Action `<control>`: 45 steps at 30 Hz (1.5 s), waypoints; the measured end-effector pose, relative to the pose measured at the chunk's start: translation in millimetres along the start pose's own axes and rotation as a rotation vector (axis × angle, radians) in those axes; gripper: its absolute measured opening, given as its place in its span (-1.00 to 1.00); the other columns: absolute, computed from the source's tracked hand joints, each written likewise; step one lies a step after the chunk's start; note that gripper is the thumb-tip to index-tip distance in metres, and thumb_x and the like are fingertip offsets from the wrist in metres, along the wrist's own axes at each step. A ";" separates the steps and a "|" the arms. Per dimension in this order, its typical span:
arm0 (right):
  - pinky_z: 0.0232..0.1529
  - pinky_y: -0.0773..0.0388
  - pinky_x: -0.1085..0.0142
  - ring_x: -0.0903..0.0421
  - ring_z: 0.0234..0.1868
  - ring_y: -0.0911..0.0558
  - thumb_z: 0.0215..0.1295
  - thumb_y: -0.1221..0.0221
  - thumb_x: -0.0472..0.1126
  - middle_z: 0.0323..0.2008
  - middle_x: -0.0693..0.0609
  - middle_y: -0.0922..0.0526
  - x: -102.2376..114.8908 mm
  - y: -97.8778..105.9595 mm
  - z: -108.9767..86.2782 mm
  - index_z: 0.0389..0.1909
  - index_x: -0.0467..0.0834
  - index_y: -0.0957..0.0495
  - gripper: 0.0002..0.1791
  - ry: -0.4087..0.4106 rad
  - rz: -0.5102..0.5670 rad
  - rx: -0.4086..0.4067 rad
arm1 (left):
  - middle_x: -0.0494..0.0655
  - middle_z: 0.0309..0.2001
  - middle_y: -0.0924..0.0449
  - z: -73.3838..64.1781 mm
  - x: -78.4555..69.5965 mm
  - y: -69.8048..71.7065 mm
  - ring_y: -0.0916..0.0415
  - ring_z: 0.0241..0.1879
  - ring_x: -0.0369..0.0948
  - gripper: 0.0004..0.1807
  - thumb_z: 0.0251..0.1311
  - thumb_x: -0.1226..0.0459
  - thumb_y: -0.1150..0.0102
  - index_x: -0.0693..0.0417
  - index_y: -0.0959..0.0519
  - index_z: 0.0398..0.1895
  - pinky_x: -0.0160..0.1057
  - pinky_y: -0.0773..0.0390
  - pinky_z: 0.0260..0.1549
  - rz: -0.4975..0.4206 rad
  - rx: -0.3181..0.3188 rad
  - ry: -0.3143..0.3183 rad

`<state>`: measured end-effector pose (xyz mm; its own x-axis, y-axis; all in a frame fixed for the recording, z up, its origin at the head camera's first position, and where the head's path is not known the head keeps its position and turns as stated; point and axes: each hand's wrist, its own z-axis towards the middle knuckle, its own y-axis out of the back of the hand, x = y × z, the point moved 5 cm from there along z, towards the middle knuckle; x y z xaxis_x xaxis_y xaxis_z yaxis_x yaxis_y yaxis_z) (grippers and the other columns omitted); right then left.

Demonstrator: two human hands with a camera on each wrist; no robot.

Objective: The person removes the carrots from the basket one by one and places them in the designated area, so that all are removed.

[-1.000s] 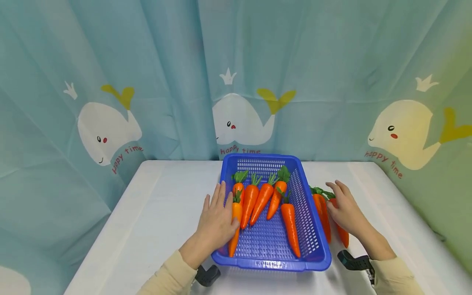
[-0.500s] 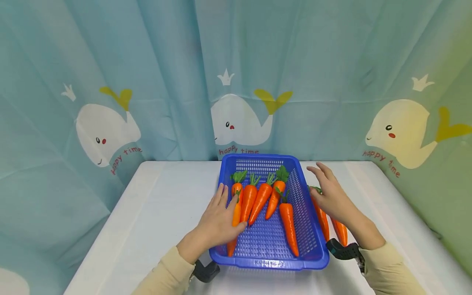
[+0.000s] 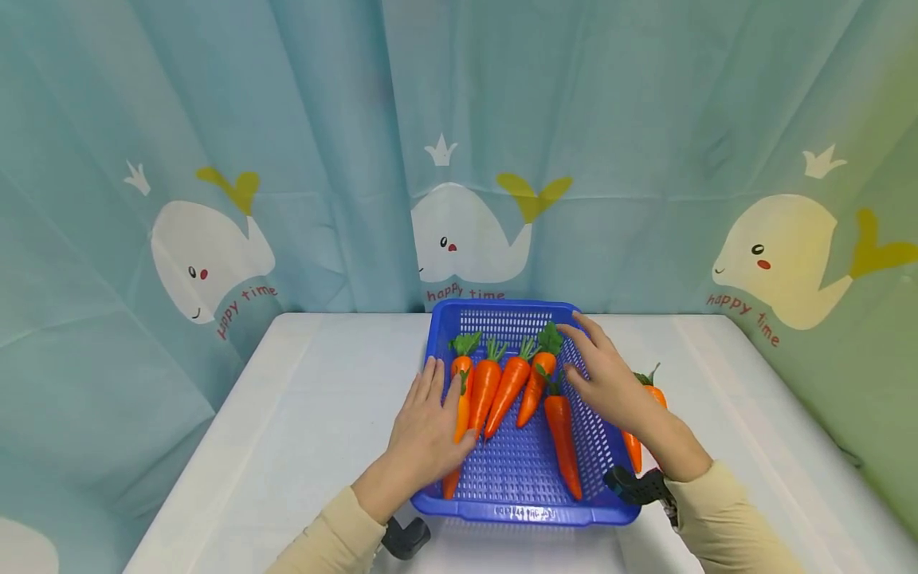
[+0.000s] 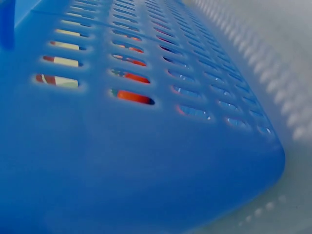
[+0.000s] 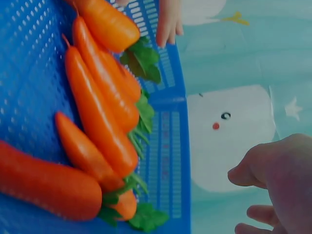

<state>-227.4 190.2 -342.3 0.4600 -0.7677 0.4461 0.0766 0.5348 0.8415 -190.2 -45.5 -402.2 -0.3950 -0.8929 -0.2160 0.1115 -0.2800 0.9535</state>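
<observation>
A blue plastic basket (image 3: 516, 514) holds several orange carrots (image 3: 511, 391) with green leafy tops. My left hand (image 3: 419, 438) lies over its left rim, fingers straight, covering part of the leftmost carrot (image 3: 461, 414). Above the right side of the basket is my right hand (image 3: 610, 387), its fingers spread and loosely bent around nothing. The nearest carrot (image 3: 562, 446) lies along that side inside. In the right wrist view, the right thumb and fingers (image 5: 263, 214) stand apart beside the carrots. The left wrist view shows only the slotted outer wall (image 4: 97, 156) of the basket, with orange behind the slots.
Outside the basket on the right, loose carrots (image 3: 631, 452) lie on the white table (image 3: 337, 383), partly hidden behind my right forearm. A light blue curtain (image 3: 344, 159) with printed whales hangs behind the table.
My right hand has moved left from the loose carrots outside to over the basket's right side, carrying nothing. My left hand has stayed at the left rim, its thumb swung slightly to the right.
</observation>
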 end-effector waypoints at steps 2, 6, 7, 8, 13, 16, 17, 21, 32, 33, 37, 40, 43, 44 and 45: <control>0.35 -0.20 -0.33 -0.41 0.48 -0.11 0.30 -0.08 -0.40 0.50 -0.36 -0.04 3.1 -4.7 1.4 0.39 -0.29 -0.27 -0.39 0.006 0.012 0.014 | 0.39 0.49 -0.07 -0.3 -1.0 -0.8 0.12 0.56 0.22 -0.16 0.18 -0.02 -0.19 0.30 -0.29 0.42 0.13 -0.03 0.50 0.010 0.000 -0.001; 0.33 -0.26 -0.31 -0.40 0.48 -0.11 0.29 -0.10 -0.39 0.50 -0.35 -0.04 8.6 -14.1 2.7 0.39 -0.30 -0.27 -0.38 0.021 0.028 0.037 | 0.39 0.50 -0.06 -1.5 -2.8 -1.6 0.11 0.55 0.22 -0.15 0.16 0.00 -0.23 0.30 -0.28 0.43 0.12 -0.05 0.50 0.023 -0.007 -0.002; 0.32 -0.27 -0.31 -0.40 0.48 -0.11 0.29 -0.10 -0.39 0.50 -0.35 -0.04 9.4 -16.3 2.8 0.40 -0.29 -0.27 -0.38 0.022 0.030 0.041 | 0.39 0.50 -0.06 -1.9 -3.2 -1.8 0.11 0.55 0.22 -0.15 0.15 0.00 -0.24 0.30 -0.29 0.43 0.12 -0.05 0.50 0.024 -0.012 -0.001; 0.31 -0.29 -0.31 -0.39 0.48 -0.12 0.30 -0.11 -0.39 0.50 -0.34 -0.04 10.2 -18.6 2.6 0.40 -0.27 -0.27 -0.38 0.023 0.029 0.045 | 0.39 0.50 -0.05 -2.3 -3.8 -1.8 0.11 0.55 0.22 -0.15 0.15 0.01 -0.25 0.30 -0.29 0.43 0.12 -0.06 0.50 0.024 -0.016 -0.001; 0.31 -0.31 -0.29 -0.37 0.49 -0.12 0.32 -0.11 -0.36 0.50 -0.33 -0.06 8.4 -31.6 -1.2 0.42 -0.22 -0.26 -0.37 -0.001 0.029 0.065 | 0.40 0.50 -0.04 -4.2 -9.3 -2.4 0.09 0.55 0.23 -0.14 0.12 0.04 -0.27 0.31 -0.28 0.43 0.12 -0.07 0.49 0.003 -0.038 -0.016; 0.32 -0.27 -0.31 -0.39 0.48 -0.12 0.31 -0.12 -0.38 0.49 -0.35 -0.08 5.6 -40.3 -4.1 0.41 -0.25 -0.28 -0.37 -0.010 0.021 0.090 | 0.41 0.50 -0.04 -5.3 -13.1 -2.4 0.09 0.54 0.25 -0.14 0.13 0.04 -0.27 0.32 -0.27 0.43 0.13 -0.07 0.49 0.000 -0.038 -0.027; 0.33 -0.25 -0.31 -0.39 0.47 -0.14 0.30 -0.12 -0.38 0.49 -0.36 -0.09 4.3 -42.8 -4.5 0.40 -0.26 -0.29 -0.38 -0.012 0.014 0.095 | 0.41 0.50 -0.03 -5.7 -13.9 -2.0 0.09 0.54 0.25 -0.14 0.13 0.04 -0.27 0.32 -0.27 0.43 0.13 -0.07 0.49 0.001 -0.036 -0.028; 0.35 -0.22 -0.31 -0.42 0.45 -0.17 0.26 -0.15 -0.39 0.46 -0.41 -0.12 -1.0 -48.8 -3.7 0.38 -0.30 -0.31 -0.37 -0.020 -0.018 0.106 | 0.41 0.50 -0.05 -6.2 -14.1 1.6 0.08 0.54 0.24 -0.16 0.14 0.06 -0.27 0.32 -0.28 0.42 0.12 -0.08 0.49 0.022 -0.045 -0.028; 0.31 -0.29 -0.30 -0.48 0.32 -0.34 0.20 -0.15 -0.41 0.33 -0.51 -0.27 -8.6 -59.6 3.2 0.25 -0.36 -0.41 -0.46 0.025 -0.094 0.105 | 0.40 0.50 -0.02 0.9 -8.2 5.5 0.11 0.55 0.23 -0.18 0.16 0.09 -0.25 0.34 -0.27 0.43 0.13 -0.06 0.49 0.024 -0.022 -0.021; 0.28 -0.35 -0.27 -0.47 0.25 -0.40 0.18 -0.14 -0.42 0.27 -0.51 -0.33 -7.7 -61.5 3.2 0.23 -0.37 -0.42 -0.47 0.046 -0.111 0.108 | 0.40 0.51 -0.02 1.2 -7.2 5.4 0.12 0.55 0.23 -0.17 0.16 0.09 -0.25 0.34 -0.26 0.43 0.13 -0.05 0.50 0.028 -0.016 -0.016; 0.19 -0.45 -0.19 -0.40 0.10 -0.47 0.16 -0.12 -0.42 0.14 -0.42 -0.39 -6.0 -72.1 4.0 0.26 -0.36 -0.37 -0.43 0.066 -0.168 0.201 | 0.40 0.51 -0.03 3.2 -3.1 6.1 0.11 0.55 0.23 -0.18 0.15 0.10 -0.26 0.35 -0.27 0.42 0.13 -0.06 0.49 0.032 -0.017 -0.006; 0.27 -0.39 -0.20 -0.43 0.20 -0.40 0.18 -0.14 -0.39 0.24 -0.41 -0.33 -8.3 -79.6 5.3 0.36 -0.33 -0.27 -0.33 0.019 -0.197 0.300 | 0.40 0.50 -0.04 4.1 -0.9 6.2 0.10 0.55 0.22 -0.18 0.15 0.11 -0.26 0.36 -0.28 0.41 0.12 -0.06 0.50 0.031 -0.022 -0.003; 0.39 -0.23 -0.24 -0.47 0.35 -0.28 0.21 -0.18 -0.35 0.39 -0.44 -0.22 -9.3 -84.6 5.9 0.43 -0.32 -0.18 -0.26 -0.004 -0.223 0.362 | 0.40 0.50 -0.04 2.9 0.2 4.5 0.10 0.55 0.22 -0.19 0.14 0.11 -0.26 0.37 -0.29 0.41 0.12 -0.07 0.49 0.035 -0.020 0.002; 0.41 -0.20 -0.24 -0.47 0.36 -0.27 0.21 -0.20 -0.34 0.40 -0.44 -0.21 -9.5 -85.9 5.8 0.44 -0.32 -0.17 -0.24 0.001 -0.233 0.373 | 0.40 0.50 -0.04 2.3 0.2 3.6 0.10 0.55 0.23 -0.19 0.14 0.11 -0.26 0.37 -0.29 0.40 0.12 -0.07 0.49 0.036 -0.020 0.001; 0.42 -0.17 -0.24 -0.46 0.38 -0.26 0.21 -0.21 -0.33 0.41 -0.43 -0.21 -9.6 -86.9 5.5 0.44 -0.33 -0.17 -0.23 0.003 -0.239 0.380 | 0.40 0.50 -0.04 1.7 0.2 2.8 0.09 0.55 0.23 -0.19 0.14 0.11 -0.26 0.37 -0.29 0.40 0.12 -0.07 0.49 0.039 -0.021 0.000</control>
<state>-243.4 149.2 -418.0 0.4712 -0.8528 0.2250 -0.1490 0.1745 0.9733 -191.6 -45.8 -399.2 -0.3898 -0.9034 -0.1786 0.1456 -0.2519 0.9567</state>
